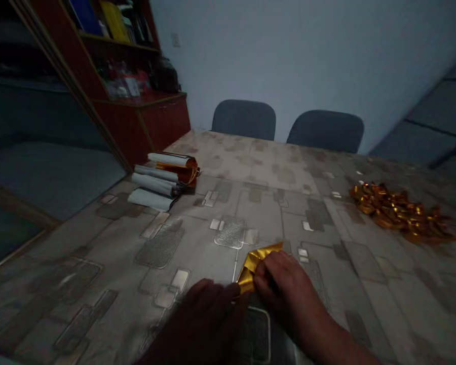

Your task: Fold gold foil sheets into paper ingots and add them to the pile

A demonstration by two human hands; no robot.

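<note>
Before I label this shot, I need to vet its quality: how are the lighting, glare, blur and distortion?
In the head view, light is dim, leaving the left hand darker than the right hand; in the head view, glints dot the gold piece and gold pile, whose right end looks soft; in the head view, the cabinet leans, suggesting wide-angle distortion.

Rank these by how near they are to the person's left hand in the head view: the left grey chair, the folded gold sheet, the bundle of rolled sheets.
From the left hand:
1. Folded gold sheet: at its fingertips, toward the right.
2. Bundle of rolled sheets: ahead, on the table's left.
3. Left grey chair: beyond the table's far edge.
</note>
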